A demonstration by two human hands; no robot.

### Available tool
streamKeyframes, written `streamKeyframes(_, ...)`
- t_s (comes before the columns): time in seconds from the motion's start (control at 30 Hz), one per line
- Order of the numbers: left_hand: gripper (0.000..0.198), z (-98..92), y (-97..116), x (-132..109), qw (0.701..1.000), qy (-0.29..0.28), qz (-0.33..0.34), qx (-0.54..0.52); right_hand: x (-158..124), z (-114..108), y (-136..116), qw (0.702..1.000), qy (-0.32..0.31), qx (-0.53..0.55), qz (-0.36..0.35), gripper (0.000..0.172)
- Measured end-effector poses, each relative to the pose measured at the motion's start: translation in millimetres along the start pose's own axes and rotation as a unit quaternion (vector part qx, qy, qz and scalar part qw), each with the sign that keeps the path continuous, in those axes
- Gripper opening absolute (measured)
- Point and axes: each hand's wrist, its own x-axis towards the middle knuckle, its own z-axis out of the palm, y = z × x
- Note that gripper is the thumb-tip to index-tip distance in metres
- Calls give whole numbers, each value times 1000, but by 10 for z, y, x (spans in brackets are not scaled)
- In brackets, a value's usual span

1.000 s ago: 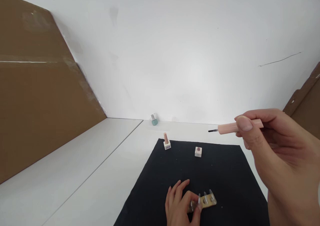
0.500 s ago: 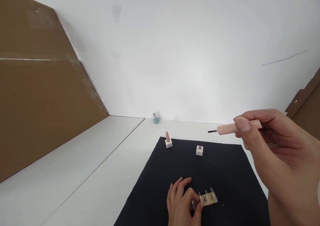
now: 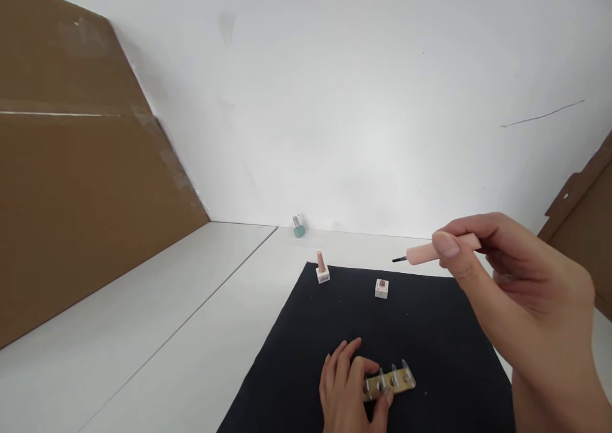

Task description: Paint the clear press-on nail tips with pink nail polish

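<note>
My right hand (image 3: 526, 299) is further left with the pink polish-brush cap (image 3: 421, 254); my left hand (image 3: 345, 391) parts thumb from forefinger, exposing more nail-tip strip (image 3: 388, 381).

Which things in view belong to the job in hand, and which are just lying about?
Apparently in use:
pink brush cap, in right hand
strip of clear tips, left hand on it
open bottle
black mat

Apparently idle:
capped pink bottle
teal bottle
</note>
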Motion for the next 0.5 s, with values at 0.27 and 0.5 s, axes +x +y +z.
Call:
streamKeyframes(0.27,63,-48,-101,-68,998,6,11,-58,67,-5,53,981,-190,-2,36,24)
streamKeyframes(0.5,38,-285,-135,95,992,-73,0,-103,-191,98,551,911,-363,72,182,36)
